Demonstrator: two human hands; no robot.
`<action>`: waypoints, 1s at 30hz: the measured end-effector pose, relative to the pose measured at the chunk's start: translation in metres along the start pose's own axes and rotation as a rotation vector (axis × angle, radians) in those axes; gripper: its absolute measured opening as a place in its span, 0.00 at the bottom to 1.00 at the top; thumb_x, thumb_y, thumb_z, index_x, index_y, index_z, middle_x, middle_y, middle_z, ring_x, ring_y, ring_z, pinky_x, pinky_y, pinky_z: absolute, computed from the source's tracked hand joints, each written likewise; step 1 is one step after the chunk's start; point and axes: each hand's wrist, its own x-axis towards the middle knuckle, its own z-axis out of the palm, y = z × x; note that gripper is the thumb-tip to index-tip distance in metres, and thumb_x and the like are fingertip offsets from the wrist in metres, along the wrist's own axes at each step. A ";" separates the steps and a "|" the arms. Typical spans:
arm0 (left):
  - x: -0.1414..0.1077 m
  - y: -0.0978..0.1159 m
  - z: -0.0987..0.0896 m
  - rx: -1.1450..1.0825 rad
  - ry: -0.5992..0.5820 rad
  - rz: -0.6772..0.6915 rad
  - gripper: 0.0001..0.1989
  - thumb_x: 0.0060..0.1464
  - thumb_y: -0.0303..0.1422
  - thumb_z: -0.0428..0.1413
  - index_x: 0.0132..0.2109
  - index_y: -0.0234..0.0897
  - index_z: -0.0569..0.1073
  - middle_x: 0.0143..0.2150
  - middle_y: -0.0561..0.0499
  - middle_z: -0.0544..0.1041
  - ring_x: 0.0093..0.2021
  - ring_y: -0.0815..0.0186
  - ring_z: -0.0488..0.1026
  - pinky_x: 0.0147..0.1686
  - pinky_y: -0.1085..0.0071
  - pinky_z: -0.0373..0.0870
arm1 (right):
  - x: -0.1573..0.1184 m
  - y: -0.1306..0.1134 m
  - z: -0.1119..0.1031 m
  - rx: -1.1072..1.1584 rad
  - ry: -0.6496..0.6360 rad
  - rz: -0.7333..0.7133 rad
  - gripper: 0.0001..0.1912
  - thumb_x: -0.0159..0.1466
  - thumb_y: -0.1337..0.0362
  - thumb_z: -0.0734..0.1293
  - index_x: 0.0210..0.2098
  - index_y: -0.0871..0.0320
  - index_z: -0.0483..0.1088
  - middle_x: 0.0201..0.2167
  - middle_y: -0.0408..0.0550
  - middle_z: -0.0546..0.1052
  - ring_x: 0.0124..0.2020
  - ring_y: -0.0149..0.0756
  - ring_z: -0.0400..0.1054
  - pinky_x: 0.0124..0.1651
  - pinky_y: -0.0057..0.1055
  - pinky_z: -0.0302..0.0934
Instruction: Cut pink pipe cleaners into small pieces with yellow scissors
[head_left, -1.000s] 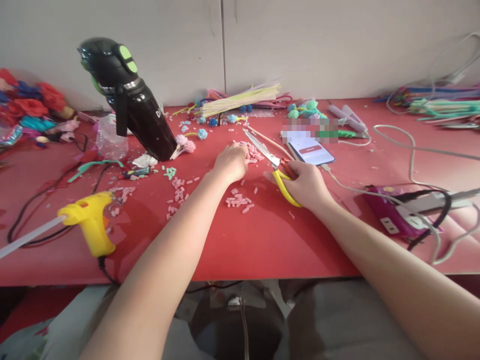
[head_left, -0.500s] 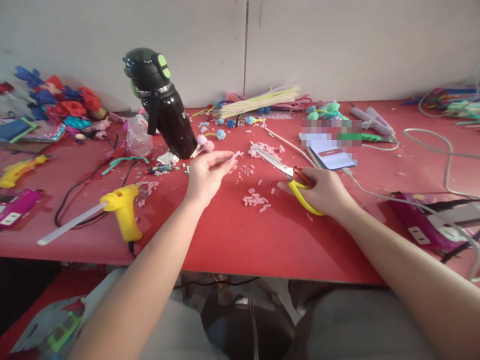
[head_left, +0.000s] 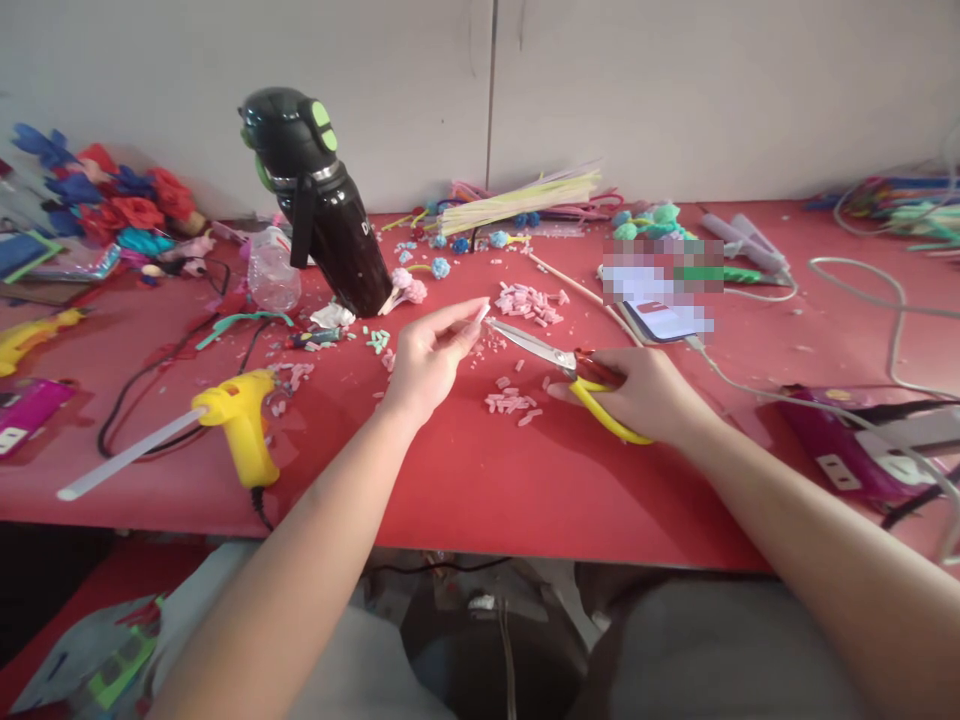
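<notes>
Between thumb and fingertips, my left hand [head_left: 431, 360] pinches a small pale pink piece [head_left: 484, 312], perhaps a short cut of foam or pipe cleaner. My right hand [head_left: 641, 390] is wrapped round the yellow and red handles of a pair of scissors [head_left: 544, 350]. The scissor tips point left and are close to the pinched piece; whether they touch it I cannot tell. Behind the blades lies a heap of short pink pieces [head_left: 531, 303] on the red table [head_left: 480, 480]. A smaller group of pink pieces [head_left: 511, 402] lies nearer to me, below the blades.
A black bottle [head_left: 330, 220] stands behind my left hand. On the left lies a yellow glue gun [head_left: 244, 415] with its cord. A phone [head_left: 664, 310] with a cable [head_left: 750, 385] is on the right. Bundled pale stems [head_left: 521, 203] lie by the wall.
My left hand has shifted slightly right with its pink piece. The scissors have moved left and down a little, off the pink heap, so their tips now sit near my left fingertips.
</notes>
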 end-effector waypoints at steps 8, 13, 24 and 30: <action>-0.002 0.002 0.001 0.042 -0.048 0.011 0.17 0.66 0.34 0.65 0.61 0.48 0.86 0.51 0.48 0.89 0.47 0.60 0.83 0.49 0.60 0.85 | 0.002 0.000 -0.001 -0.012 -0.026 0.020 0.43 0.49 0.21 0.71 0.21 0.51 0.51 0.20 0.39 0.51 0.26 0.31 0.46 0.25 0.34 0.44; -0.003 0.005 0.003 0.043 -0.065 0.019 0.18 0.66 0.32 0.64 0.61 0.47 0.86 0.51 0.48 0.89 0.49 0.59 0.84 0.53 0.59 0.85 | 0.002 -0.005 -0.004 -0.004 -0.029 0.039 0.45 0.46 0.17 0.69 0.20 0.51 0.51 0.20 0.39 0.51 0.25 0.32 0.46 0.26 0.35 0.45; 0.005 -0.001 -0.015 0.112 -0.171 0.177 0.23 0.59 0.34 0.71 0.61 0.43 0.86 0.46 0.47 0.89 0.47 0.61 0.85 0.55 0.64 0.84 | 0.004 0.002 -0.006 -0.044 -0.046 -0.060 0.46 0.50 0.14 0.65 0.20 0.52 0.51 0.20 0.40 0.52 0.26 0.31 0.45 0.27 0.36 0.44; 0.008 -0.009 -0.020 0.193 -0.182 0.308 0.23 0.59 0.35 0.72 0.62 0.40 0.86 0.42 0.47 0.89 0.43 0.62 0.86 0.55 0.64 0.85 | 0.006 0.002 -0.008 -0.060 -0.085 -0.077 0.47 0.49 0.13 0.63 0.20 0.52 0.52 0.20 0.40 0.52 0.26 0.31 0.45 0.27 0.35 0.44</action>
